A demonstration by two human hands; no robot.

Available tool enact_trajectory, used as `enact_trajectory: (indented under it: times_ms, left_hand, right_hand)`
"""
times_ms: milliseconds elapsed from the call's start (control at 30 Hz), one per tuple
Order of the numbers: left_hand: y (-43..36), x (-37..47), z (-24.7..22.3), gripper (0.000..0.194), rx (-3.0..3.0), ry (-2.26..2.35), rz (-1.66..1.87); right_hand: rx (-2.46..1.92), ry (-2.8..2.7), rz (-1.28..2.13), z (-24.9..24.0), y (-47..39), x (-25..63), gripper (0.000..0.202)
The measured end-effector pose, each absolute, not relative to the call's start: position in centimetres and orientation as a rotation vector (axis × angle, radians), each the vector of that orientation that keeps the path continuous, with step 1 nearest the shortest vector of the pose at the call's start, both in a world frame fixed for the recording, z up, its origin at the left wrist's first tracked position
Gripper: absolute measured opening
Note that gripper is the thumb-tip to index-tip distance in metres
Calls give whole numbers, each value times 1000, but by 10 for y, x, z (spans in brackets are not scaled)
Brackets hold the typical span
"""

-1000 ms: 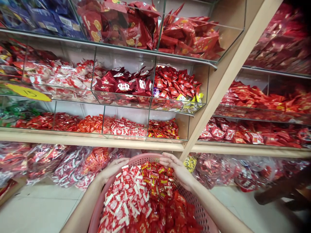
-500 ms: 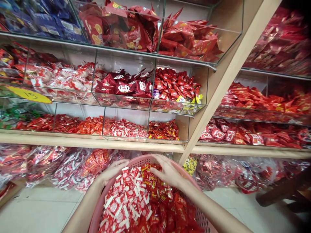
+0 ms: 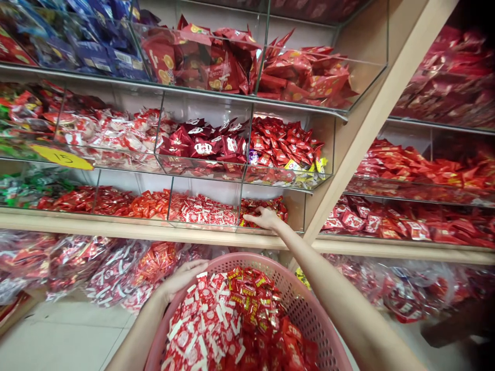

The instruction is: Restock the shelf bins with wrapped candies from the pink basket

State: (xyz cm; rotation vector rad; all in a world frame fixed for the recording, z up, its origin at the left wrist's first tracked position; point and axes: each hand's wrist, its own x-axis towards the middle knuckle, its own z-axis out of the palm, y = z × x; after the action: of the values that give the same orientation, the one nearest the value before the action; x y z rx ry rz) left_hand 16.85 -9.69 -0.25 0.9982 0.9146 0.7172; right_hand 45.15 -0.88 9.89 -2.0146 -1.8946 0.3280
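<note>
A pink perforated plastic basket (image 3: 328, 322) is in front of me, loaded with wrapped candies. Red-and-white wrapped candies (image 3: 204, 324) fill its left side, red-and-yellow ones (image 3: 255, 293) lie at the back, and plain red packets (image 3: 294, 345) sit at the right. My left hand (image 3: 183, 281) grips the basket's left rim; its fingertips are partly hidden. Out over the bottom-shelf bin, my right hand (image 3: 266, 218) has its fingers stretched out and apart above the red-and-yellow candies (image 3: 281, 207) in it. No candy shows in that hand.
Glass-fronted shelves (image 3: 209, 93) hold several bins of red, maroon and blue packets. A slanting wooden post (image 3: 371, 129) divides them at the right. Clear bags of candy (image 3: 112, 268) line the floor under the bottom ledge (image 3: 127, 226). A yellow price tag (image 3: 62, 156) hangs at left.
My right hand has gone from the candies inside the basket up and forward to the bottom-shelf bin. My left hand stays on the basket rim. The view has shifted slightly.
</note>
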Motion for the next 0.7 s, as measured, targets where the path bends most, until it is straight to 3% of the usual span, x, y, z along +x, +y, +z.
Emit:
enact_trajectory:
  times_ms: [300, 700]
  left_hand:
    - [-90, 169, -9, 46, 1006, 983, 686]
    - [-93, 169, -6, 45, 991, 949, 676]
  right_hand:
    - [-2237, -1917, 426, 94, -5, 445, 93]
    - [-2185, -1926, 403, 91, 0, 451, 70]
